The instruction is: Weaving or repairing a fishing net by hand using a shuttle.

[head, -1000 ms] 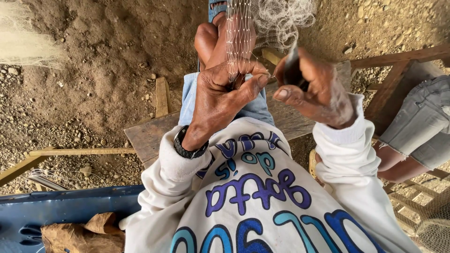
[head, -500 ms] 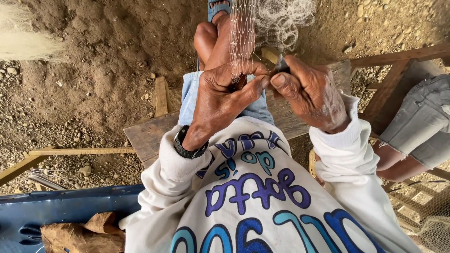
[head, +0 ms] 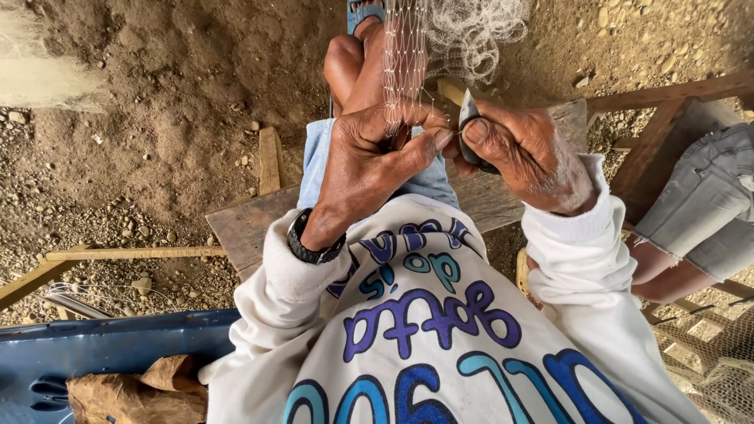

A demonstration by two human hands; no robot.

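Note:
My left hand (head: 375,153) pinches a strip of fine white fishing net (head: 404,59) that stretches up over my bent knee toward my foot in a blue sandal (head: 363,12). My right hand (head: 525,149) grips a small dark netting needle (head: 469,126) right beside the left thumb, at the lower edge of the net. A black watch (head: 310,243) sits on my left wrist. Loose bunched net (head: 479,20) lies beyond the hands.
I sit on a weathered wooden bench (head: 243,228) above stony dirt ground. Another person's leg in grey shorts (head: 703,212) is at the right on a wooden frame (head: 660,98). A blue plastic object (head: 102,345) with a brown rag (head: 126,389) lies lower left.
My right hand has come in from the right with the needle until it meets the left thumb at the net. The left hand has kept its pinch.

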